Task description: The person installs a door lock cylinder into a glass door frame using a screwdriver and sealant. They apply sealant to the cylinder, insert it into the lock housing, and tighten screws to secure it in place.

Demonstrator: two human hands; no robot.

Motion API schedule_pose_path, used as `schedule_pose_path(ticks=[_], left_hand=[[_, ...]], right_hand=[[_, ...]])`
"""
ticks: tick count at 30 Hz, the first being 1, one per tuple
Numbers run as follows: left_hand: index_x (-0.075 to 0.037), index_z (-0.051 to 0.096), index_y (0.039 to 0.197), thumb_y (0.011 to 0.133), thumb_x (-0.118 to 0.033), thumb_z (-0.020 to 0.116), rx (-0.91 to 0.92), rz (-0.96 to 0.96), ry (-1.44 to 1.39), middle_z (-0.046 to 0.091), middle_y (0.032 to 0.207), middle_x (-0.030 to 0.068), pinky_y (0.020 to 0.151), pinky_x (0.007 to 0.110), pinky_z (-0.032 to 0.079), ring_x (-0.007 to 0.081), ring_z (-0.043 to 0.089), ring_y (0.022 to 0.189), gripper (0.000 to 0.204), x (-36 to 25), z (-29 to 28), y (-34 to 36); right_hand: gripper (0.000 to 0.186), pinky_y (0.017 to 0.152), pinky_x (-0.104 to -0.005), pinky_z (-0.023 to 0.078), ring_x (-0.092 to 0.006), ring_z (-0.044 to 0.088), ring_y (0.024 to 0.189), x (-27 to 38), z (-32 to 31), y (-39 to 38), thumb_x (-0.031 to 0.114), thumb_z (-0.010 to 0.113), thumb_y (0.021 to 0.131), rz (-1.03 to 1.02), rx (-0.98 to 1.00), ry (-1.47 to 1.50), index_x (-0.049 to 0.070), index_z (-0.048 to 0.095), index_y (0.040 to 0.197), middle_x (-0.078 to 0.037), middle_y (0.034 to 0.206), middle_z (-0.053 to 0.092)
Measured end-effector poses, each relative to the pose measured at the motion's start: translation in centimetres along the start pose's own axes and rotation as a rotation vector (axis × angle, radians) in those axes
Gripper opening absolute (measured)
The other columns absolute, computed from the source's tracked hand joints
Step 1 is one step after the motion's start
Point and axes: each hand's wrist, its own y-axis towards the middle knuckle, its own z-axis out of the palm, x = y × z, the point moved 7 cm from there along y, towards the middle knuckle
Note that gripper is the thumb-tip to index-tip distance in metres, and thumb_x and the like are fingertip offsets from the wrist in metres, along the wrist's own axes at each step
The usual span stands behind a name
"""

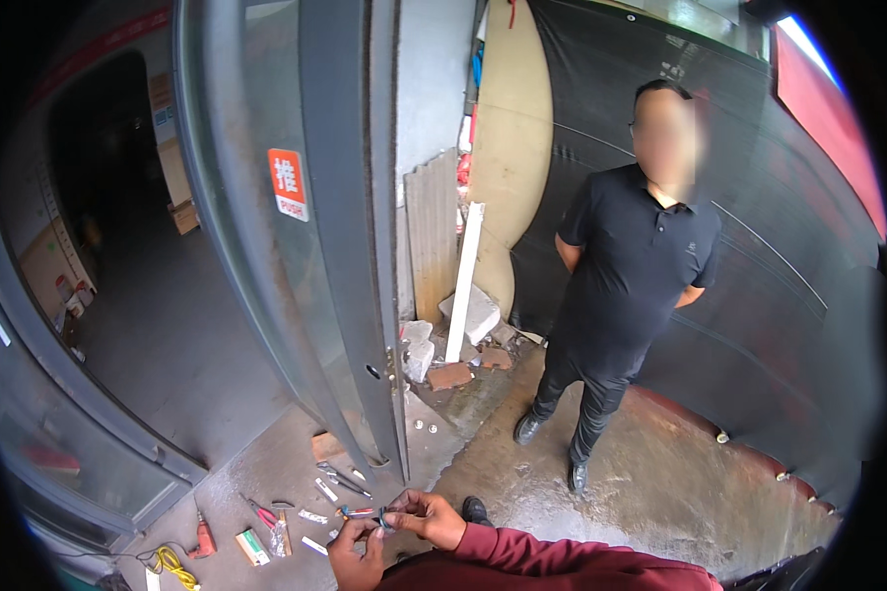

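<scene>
Close to my body, low in the picture, my two hands meet around a small slender piece [358, 512] with red and blue on it and a dark end. My right hand [429, 519], in a maroon sleeve, pinches the dark end between thumb and fingers. Just below and to its left, my left hand [357, 554] has its fingers closed up against the same piece. It is too small to tell what kind of part it is. Beyond my hands stands a grey-framed glass door [340, 246], swung open, with a lock hole in its edge.
Pliers [343, 480], red-handled pliers [260, 512], a red power drill [203, 538], a yellow cord [175, 569] and a small box [251, 548] lie on the floor. Bricks and rubble [451, 374] sit past the door. A person in black [621, 266] stands ahead, hands behind back.
</scene>
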Motion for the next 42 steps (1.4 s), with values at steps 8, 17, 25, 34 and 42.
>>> schedule_pose_path(ticks=[8, 17, 25, 34, 42], left_hand=[[0.004, 0.057, 0.097, 0.091, 0.007, 0.058, 0.049, -0.013, -0.052, 0.067, 0.087, 0.0088, 0.074, 0.027, 0.054, 0.0140, 0.068, 0.079, 0.007, -0.4, 0.7, -0.6], [0.002, 0.055, 0.096, 0.090, 0.003, 0.058, 0.112, -0.013, -0.107, 0.065, 0.089, 0.0082, 0.073, 0.027, 0.054, 0.0133, 0.066, 0.077, 0.006, -0.3, 1.3, -0.1], [0.000, 0.059, 0.092, 0.086, -0.003, 0.067, -0.007, 0.074, 0.077, 0.063, 0.077, 0.0070, 0.072, 0.031, 0.052, 0.0143, 0.063, 0.074, 0.011, -0.8, -0.4, 0.4], [-0.001, 0.058, 0.091, 0.083, 0.003, 0.068, -0.070, 0.007, -0.047, 0.064, 0.077, 0.0043, 0.066, 0.025, 0.050, 0.0085, 0.063, 0.069, 0.014, -1.0, -1.0, 0.9], [-0.001, 0.057, 0.092, 0.083, 0.005, 0.066, -0.116, -0.084, -0.189, 0.061, 0.079, 0.0015, 0.068, 0.023, 0.049, 0.0042, 0.059, 0.073, 0.014, 0.8, -1.6, 0.8]], right_hand=[[0.020, 0.083, -0.0271, 0.050, -0.0094, 0.064, 0.091, 0.3, -0.3, -1.3, 0.017, 0.073, 0.095, 0.048, 0.004, -0.027, 0.000, 0.067, 0.104, -0.004, 0.097, 0.072], [0.019, 0.061, -0.0214, 0.039, -0.0023, 0.052, 0.072, 1.2, -0.1, -2.0, 0.022, 0.069, 0.098, 0.119, 0.023, -0.015, 0.003, 0.071, 0.101, 0.004, 0.086, 0.068], [0.016, 0.049, -0.0213, 0.032, -0.0027, 0.044, 0.055, 0.5, 0.2, -1.5, 0.022, 0.065, 0.099, 0.170, -0.002, 0.101, 0.007, 0.070, 0.102, 0.002, 0.080, 0.066], [0.023, 0.048, -0.0220, 0.025, -0.0017, 0.028, 0.048, 0.4, 1.4, -0.8, 0.022, 0.061, 0.100, 0.261, 0.143, 0.395, -0.001, 0.063, 0.104, 0.004, 0.068, 0.052], [0.025, 0.048, -0.0218, 0.028, -0.0029, 0.023, 0.049, 0.0, 1.8, 0.0, 0.026, 0.060, 0.100, 0.300, 0.224, 0.460, 0.001, 0.059, 0.097, 0.005, 0.066, 0.043]])
